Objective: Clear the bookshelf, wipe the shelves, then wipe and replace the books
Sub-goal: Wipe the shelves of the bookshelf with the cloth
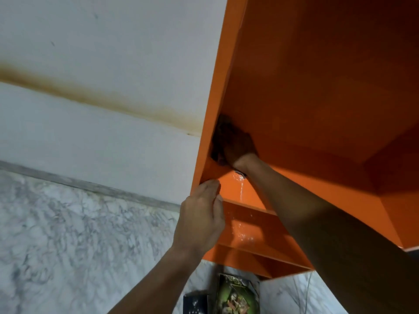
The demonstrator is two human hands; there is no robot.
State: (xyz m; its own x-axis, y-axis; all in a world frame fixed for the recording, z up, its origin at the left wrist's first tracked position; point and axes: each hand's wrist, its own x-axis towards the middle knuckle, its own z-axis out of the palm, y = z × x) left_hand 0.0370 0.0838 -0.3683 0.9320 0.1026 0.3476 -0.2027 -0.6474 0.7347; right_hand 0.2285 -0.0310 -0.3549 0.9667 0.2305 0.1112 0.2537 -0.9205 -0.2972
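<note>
Bookshelf [317,109]: orange, and the compartments in view hold no books. The step in hand looks like wiping the shelves.
Right hand [238,148]: reaches into the far-left corner of a compartment, on a dark wad that is probably the cloth [218,137]. Shadow hides the fingers, so I cannot tell whether they curl round it or press it flat.
Left hand [201,214]: fingers straight and together against the front edge of the left side panel, holding nothing — it looks like a brace.
Books [235,295]: on the floor below the unit, at the near edge of view.
Corner: push the cloth right into the seam, then draw it towards the front, so dirt comes out rather than packing in.
White flecks [241,189]: on the shelves just right of the left hand — chips or residue, so a firmer rub would tell.
Steadying: counter-pressure from the left hand should stop the unit rocking.
</note>
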